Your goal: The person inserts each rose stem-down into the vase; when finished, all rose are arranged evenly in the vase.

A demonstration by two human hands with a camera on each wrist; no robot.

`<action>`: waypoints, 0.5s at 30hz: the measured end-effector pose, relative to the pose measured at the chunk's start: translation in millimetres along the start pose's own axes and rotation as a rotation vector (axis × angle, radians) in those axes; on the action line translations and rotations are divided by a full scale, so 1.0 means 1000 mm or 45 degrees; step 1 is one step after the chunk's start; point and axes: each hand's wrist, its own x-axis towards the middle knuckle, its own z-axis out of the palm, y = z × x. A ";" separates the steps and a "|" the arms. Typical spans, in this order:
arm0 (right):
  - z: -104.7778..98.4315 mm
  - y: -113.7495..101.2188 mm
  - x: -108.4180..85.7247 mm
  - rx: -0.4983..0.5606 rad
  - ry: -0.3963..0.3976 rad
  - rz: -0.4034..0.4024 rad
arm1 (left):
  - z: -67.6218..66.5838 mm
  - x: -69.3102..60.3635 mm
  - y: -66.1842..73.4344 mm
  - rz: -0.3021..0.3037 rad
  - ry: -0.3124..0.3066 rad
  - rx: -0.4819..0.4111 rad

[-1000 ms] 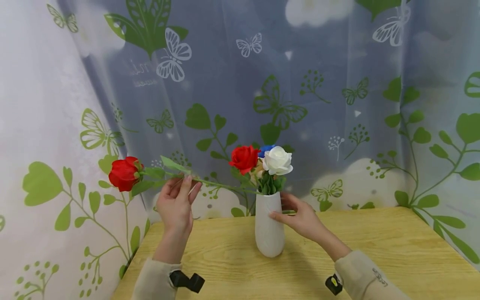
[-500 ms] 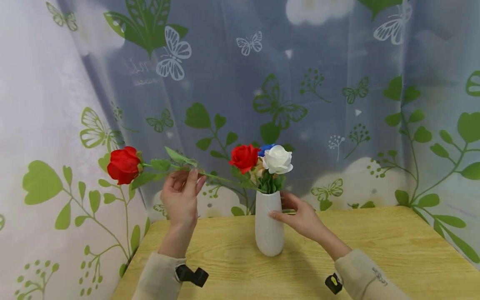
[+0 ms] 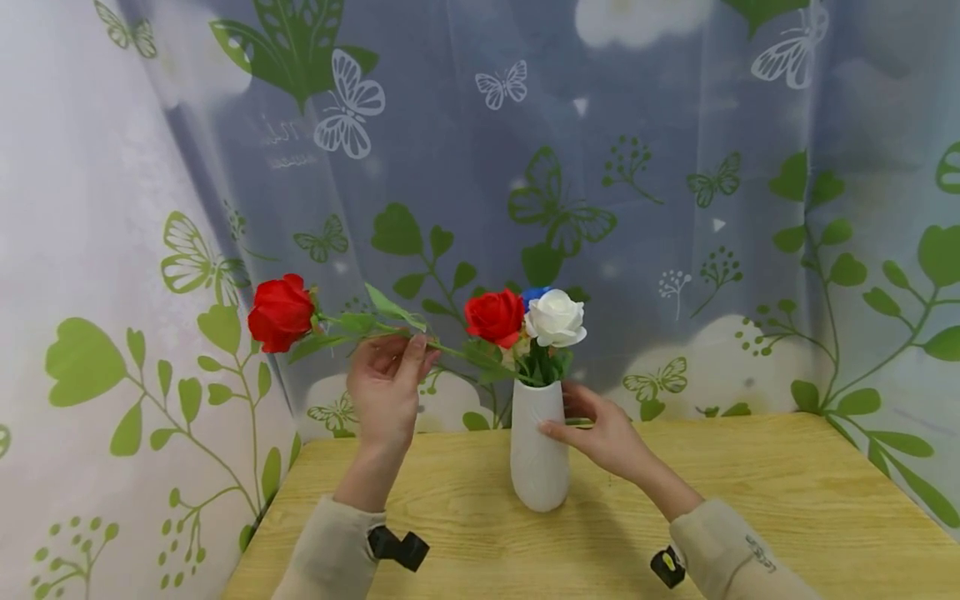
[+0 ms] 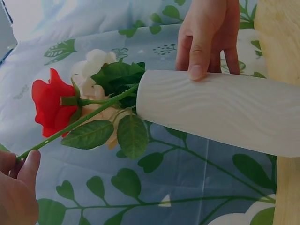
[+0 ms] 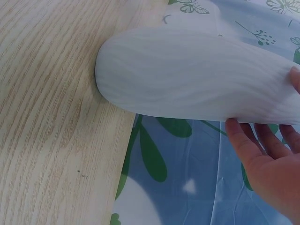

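My left hand [image 3: 384,387] pinches the green stem of a red rose [image 3: 282,314] between thumb and fingers. The rose leans far to the left, its bloom outward, and the lower stem [image 4: 79,123] runs to the mouth of a white vase [image 3: 538,454]. How deep the stem's end sits is hidden. Upright on the table, the vase carries a wavy relief. My right hand [image 3: 603,429] holds its right side near the top, thumb in front and fingers behind. In the vase stand another red rose [image 3: 495,317], a white rose [image 3: 555,318], a blue flower [image 3: 535,294] and a pale peach one, partly covered.
The vase stands on a light wood-grain table [image 3: 750,492]. Behind the table's back edge hangs a blue-grey curtain [image 3: 450,108] printed with leaves and butterflies. Black wrist cameras [image 3: 399,547] sit at both sleeves.
My left hand has moved right and slightly up, closer to the vase, bringing the red rose's bloom higher and to the right. The right hand and vase have stayed in place.
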 end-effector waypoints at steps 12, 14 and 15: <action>0.000 0.001 0.000 0.008 -0.002 -0.032 | 0.005 0.000 -0.012 0.084 -0.130 0.061; 0.000 0.002 0.000 0.005 0.000 -0.031 | 0.007 0.001 -0.013 0.101 -0.140 0.052; 0.000 0.002 0.000 0.002 -0.001 -0.028 | 0.008 0.002 -0.013 0.109 -0.148 0.050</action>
